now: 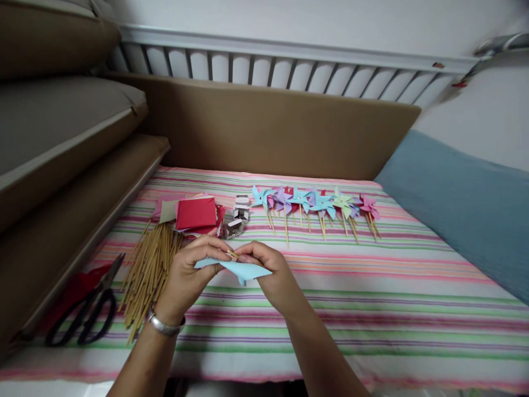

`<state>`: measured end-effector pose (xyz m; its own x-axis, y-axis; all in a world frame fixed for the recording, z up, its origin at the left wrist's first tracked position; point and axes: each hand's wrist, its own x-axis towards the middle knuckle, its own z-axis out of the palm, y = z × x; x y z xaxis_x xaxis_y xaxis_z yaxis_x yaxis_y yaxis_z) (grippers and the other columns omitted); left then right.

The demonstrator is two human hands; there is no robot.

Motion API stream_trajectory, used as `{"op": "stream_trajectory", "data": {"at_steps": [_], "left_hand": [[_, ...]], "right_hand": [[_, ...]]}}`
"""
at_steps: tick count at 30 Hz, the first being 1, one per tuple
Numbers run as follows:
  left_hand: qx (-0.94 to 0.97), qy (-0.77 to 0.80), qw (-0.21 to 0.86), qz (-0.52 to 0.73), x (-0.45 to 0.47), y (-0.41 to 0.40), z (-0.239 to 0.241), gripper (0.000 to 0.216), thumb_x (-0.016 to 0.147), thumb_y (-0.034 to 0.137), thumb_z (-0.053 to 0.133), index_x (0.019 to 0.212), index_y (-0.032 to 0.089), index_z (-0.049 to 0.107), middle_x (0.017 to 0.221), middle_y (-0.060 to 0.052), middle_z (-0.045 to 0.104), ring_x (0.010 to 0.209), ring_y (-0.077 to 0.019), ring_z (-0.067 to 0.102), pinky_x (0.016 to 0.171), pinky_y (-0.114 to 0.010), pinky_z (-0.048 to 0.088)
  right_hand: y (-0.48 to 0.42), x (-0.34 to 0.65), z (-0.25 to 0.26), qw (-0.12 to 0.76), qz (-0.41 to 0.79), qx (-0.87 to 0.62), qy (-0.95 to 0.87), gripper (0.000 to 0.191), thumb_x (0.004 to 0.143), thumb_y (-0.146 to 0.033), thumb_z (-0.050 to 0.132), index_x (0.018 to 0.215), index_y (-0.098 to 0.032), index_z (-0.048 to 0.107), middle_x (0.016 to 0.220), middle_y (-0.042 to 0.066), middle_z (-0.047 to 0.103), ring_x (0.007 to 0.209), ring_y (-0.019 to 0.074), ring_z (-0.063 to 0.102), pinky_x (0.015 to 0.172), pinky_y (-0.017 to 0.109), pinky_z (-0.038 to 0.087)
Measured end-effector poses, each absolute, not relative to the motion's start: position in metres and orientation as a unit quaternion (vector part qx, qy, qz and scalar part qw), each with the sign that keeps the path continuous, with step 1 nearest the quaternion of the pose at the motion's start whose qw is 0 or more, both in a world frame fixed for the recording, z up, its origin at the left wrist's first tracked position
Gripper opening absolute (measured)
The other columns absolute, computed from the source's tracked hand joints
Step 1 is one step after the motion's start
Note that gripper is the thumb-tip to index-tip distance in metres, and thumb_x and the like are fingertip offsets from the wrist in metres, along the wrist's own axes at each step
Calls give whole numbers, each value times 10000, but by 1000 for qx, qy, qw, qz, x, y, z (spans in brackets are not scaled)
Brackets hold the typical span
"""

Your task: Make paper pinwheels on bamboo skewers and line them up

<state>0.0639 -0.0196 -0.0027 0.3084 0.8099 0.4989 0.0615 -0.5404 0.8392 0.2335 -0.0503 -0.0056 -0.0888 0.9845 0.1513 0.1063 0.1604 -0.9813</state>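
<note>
Over the striped cloth point(397, 331), my hands meet in a tight pinch.
My left hand point(200, 262) has its fingers bent and only narrowly parted from the thumb, holding the folded light-blue paper point(248, 271) by its left side; my right hand point(264, 267) curls in close, thumb and forefinger pinched together at the stick. That paper sits between my hands, just right of the bundle of sticks, and the stick point(232, 254), smallest of all, shows only a short length among my fingertips.

L hand point(188, 271) & R hand point(270, 267) hold blue paper point(246, 269) w/ stick point(232, 254)
</note>
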Motion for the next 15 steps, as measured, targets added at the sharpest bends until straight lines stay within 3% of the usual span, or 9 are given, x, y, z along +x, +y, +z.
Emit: {"op": "stream_trajectory", "data": {"at_steps": [15], "left_hand": [[720,300,377,499,61,-19,0,49,739,222,678,740,237,724,793,-32,711,799,-178,637,1022,-457,349]], "right_hand": [[-51,233,-8,475,436,-467,-605,167,824,-223,536,898,-224,685,798,20,652,704,146,572,630,258,434]]}}
